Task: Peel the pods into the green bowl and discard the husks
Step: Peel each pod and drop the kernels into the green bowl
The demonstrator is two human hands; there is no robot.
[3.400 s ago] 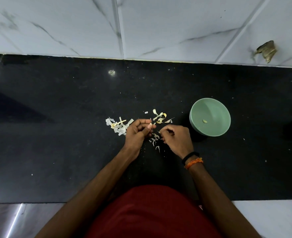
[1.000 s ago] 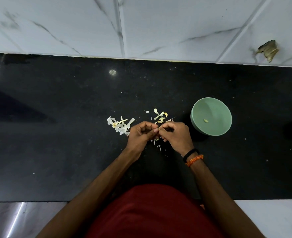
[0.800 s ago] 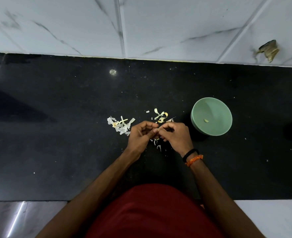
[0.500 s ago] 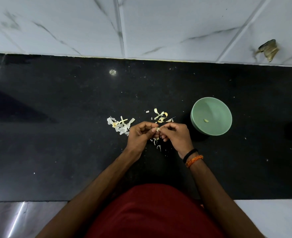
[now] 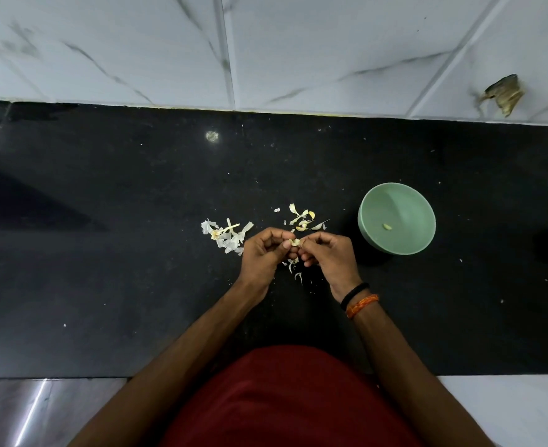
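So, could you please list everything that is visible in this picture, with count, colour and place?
green bowl: one, pale green, on the counter right of the hands
peeled piece: one, yellowish, inside the green bowl
pod: one, pale yellow, pinched between both hands
husks: several heaps, white and yellow, on the counter left of, behind and under the hands
counter: one, black, speckled
wall tiles: white, grey-veined, behind the counter
wristbands: two, black and orange, right wrist
left hand: one, pinching the pod
right hand: one, pinching the pod
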